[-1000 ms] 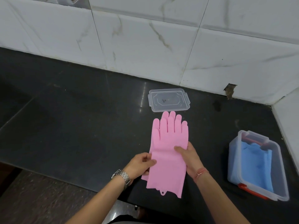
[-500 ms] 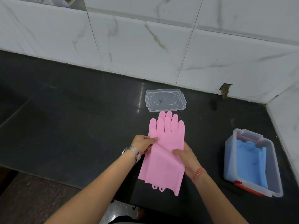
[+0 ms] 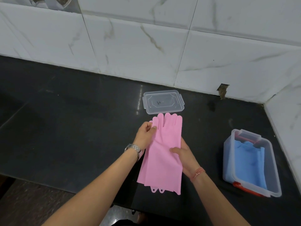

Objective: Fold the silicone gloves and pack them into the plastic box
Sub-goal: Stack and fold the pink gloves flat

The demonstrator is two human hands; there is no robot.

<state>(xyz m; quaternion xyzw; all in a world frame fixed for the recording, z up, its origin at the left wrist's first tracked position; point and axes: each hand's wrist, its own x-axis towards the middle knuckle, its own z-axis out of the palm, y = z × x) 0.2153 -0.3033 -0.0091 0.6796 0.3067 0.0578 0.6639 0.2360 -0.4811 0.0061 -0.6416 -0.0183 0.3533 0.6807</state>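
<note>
Both bare hands holding a stacked pair of long pink silicone gloves [image 3: 162, 154] over the near edge of a black stone countertop [image 3: 73, 128]. Left hand [image 3: 145, 135], with a silver metal wristwatch [image 3: 134, 149], pinching the left side of the pair near the glove fingers. Right hand [image 3: 184, 154], with a thin orange wrist thread [image 3: 197, 172], clamped on the right edge at mid-length, thumb on top. Glove fingers pointing away toward a clear rectangular plastic lid [image 3: 163, 101], lying flat just beyond the fingertips; cuffs hanging nearest the camera, two small hanging tabs showing at the bottom. Well to the right, a clear plastic storage box with red latches [image 3: 275, 181], open, with folded blue silicone gloves [image 3: 247, 162] inside. White marble-patterned wall tiles [image 3: 146, 54] behind the counter.
</note>
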